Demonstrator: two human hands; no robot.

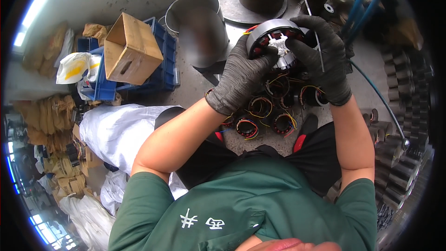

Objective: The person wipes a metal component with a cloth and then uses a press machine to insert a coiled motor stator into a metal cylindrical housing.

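Note:
Both my hands, in dark grey gloves, hold up a motor stator [261, 32] in front of a machine. It has a silvery metal ring, dark red windings inside and red and yellow wires at its left side. My left hand [244, 76] is closed on its left and lower rim. My right hand [327, 56] grips the right side, thumb reaching inward. White pieces [280, 44] show in the ring's middle, between my thumbs. A thin metal rod [317, 42] crosses my right glove; I cannot tell whether the fingers grip it. Fingertips behind the ring are hidden.
Below my hands, several wired stators [247, 128] lie on the floor between my feet. A metal bucket [218, 7] stands left of the machine's round base [225, 0]. Farther left, a cardboard box [134, 49] sits on blue crates [168, 49]. Metal cylinders [402, 125] are stacked right.

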